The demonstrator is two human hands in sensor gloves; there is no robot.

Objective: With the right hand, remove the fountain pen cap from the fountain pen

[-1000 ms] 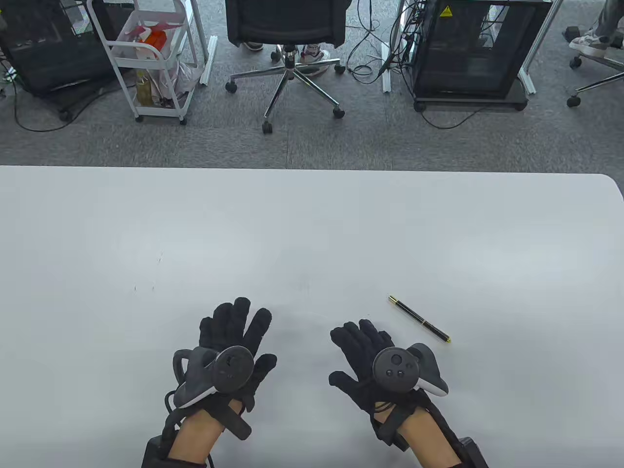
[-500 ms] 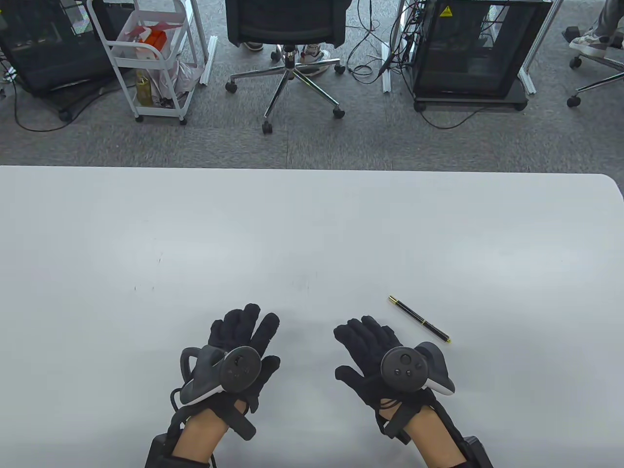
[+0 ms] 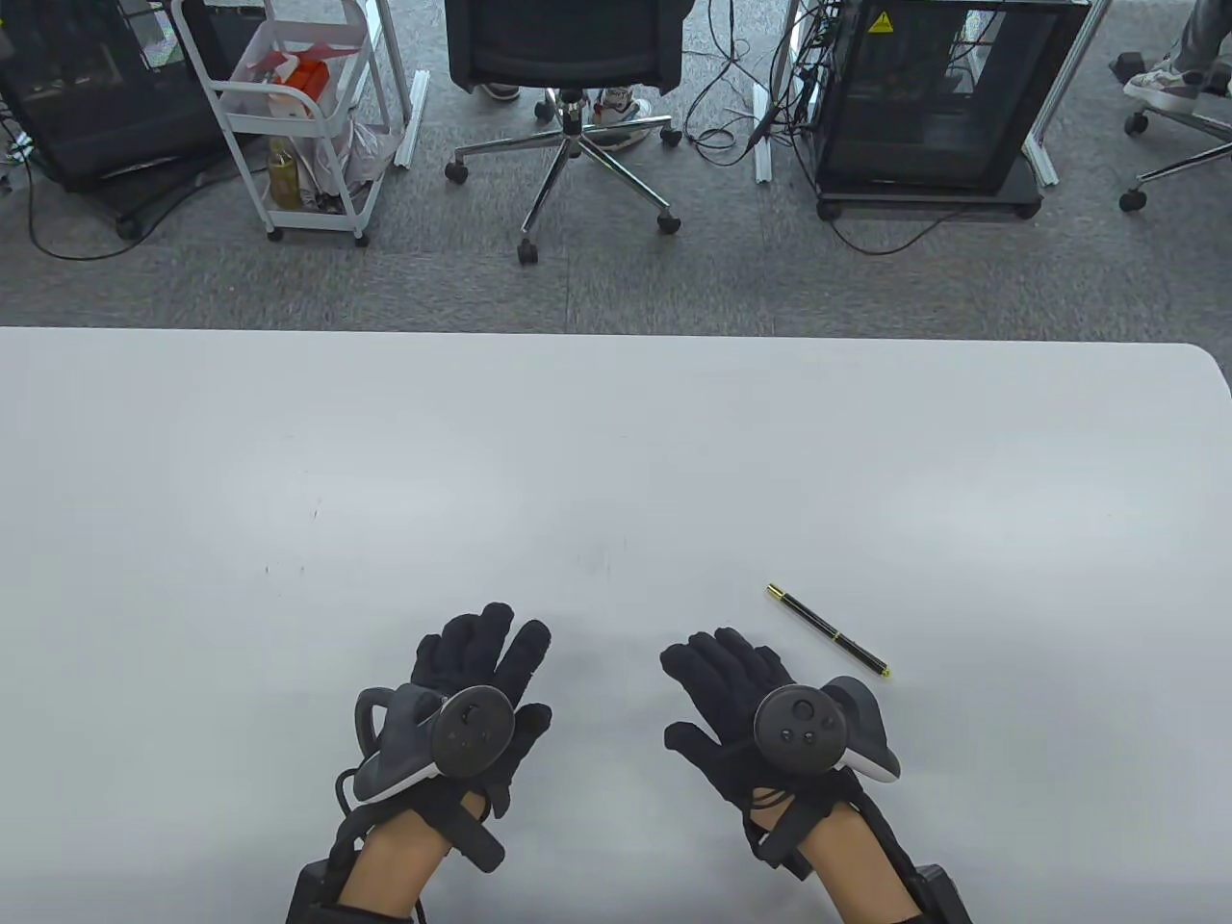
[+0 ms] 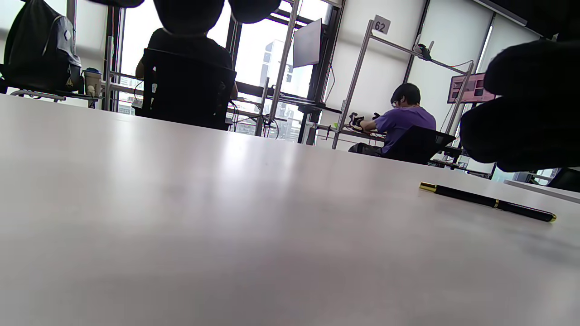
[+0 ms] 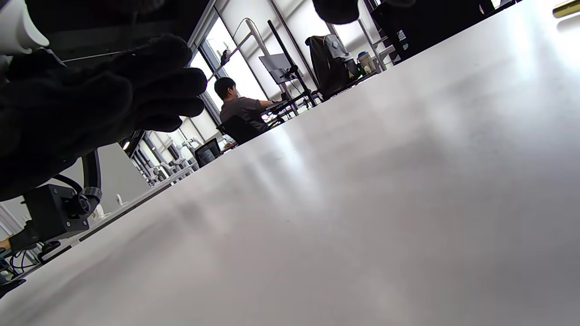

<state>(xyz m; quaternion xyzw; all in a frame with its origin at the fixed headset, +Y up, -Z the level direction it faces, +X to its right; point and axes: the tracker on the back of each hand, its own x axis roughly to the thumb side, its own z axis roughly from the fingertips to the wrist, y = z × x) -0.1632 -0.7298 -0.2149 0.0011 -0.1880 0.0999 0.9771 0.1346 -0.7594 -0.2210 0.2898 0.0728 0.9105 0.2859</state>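
Table view says nothing's started yet: one fountain pen (image 3: 828,630), capped as far as I can tell, lies diagonally on the white surface (image 3: 616,462), just beyond the right hand (image 3: 746,712). Two gloved hands; the left hand (image 3: 472,674) and the right both rest with fingers relaxed, holding nothing. Next I'd guess the pen gets picked up so the right hand can pinch the cap.

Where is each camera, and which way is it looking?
Table view: high up, looking down at the table, pen, left hand and right hand.
Left wrist view: low by the tabletop, facing the pen; dark fingertips on top.
Right wrist view: low, tilted, facing across the table; glove at left.
Table and left wrist views share the pen.
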